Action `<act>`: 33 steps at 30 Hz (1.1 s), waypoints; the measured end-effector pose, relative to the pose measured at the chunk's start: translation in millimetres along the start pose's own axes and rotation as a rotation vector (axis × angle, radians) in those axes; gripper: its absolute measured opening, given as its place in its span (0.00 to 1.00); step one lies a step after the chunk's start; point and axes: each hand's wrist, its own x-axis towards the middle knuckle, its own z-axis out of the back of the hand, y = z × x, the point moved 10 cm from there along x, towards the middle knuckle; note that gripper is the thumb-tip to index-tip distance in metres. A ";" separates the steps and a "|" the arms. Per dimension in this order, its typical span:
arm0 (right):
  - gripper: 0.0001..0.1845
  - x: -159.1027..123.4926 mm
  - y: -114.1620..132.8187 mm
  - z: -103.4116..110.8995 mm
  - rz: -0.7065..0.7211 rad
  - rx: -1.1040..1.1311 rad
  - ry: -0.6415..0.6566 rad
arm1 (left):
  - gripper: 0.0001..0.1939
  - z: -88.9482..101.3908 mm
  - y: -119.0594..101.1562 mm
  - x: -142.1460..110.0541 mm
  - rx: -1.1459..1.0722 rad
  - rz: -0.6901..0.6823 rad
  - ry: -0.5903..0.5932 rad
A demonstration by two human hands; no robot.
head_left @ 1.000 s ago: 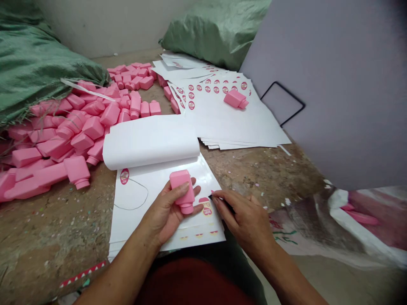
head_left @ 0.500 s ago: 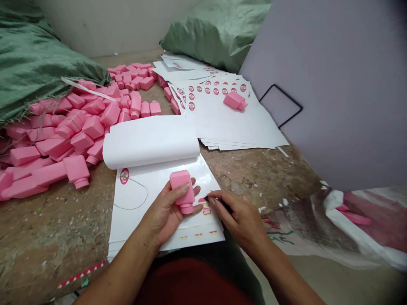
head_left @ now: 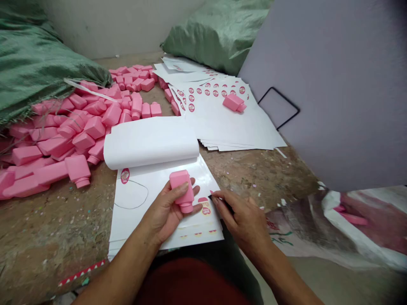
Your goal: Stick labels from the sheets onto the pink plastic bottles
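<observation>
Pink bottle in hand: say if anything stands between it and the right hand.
Only fingers of the left hand, which holds the pink bottle, jut out there; past them, nothing visible blocks the gap over the white sheet to the right hand.

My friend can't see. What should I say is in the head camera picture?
A left hand holds a pink bottle over a sticker sheet, while the right hand pinches a dark tool. Beyond, other bottles lie heaped on the left and more sheets on the right, with one loose bottle on top.
</observation>
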 end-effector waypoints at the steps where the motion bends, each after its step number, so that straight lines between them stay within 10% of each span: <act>1: 0.16 0.4 1.6 1.2 0.011 -0.008 -0.014 | 0.19 0.1 0.1 -0.4 -0.001 0.000 -0.003; 15: 0.13 -1.5 -12.6 -2.6 -0.063 0.260 0.045 | 0.19 0.2 -0.3 1.4 -0.028 -0.002 0.009; 26: 0.17 -2.4 -2.1 0.1 0.007 0.029 -0.027 | 0.19 -0.5 1.0 0.7 0.030 -0.016 0.003; 29: 0.16 1.3 2.0 -0.1 0.036 0.003 -0.017 | 0.20 -5.9 -4.1 -4.9 0.230 -0.082 0.041; 33: 0.15 3.7 6.3 2.1 0.072 -0.011 -0.012 | 0.24 -28.9 -12.2 -22.8 1.057 -0.353 0.191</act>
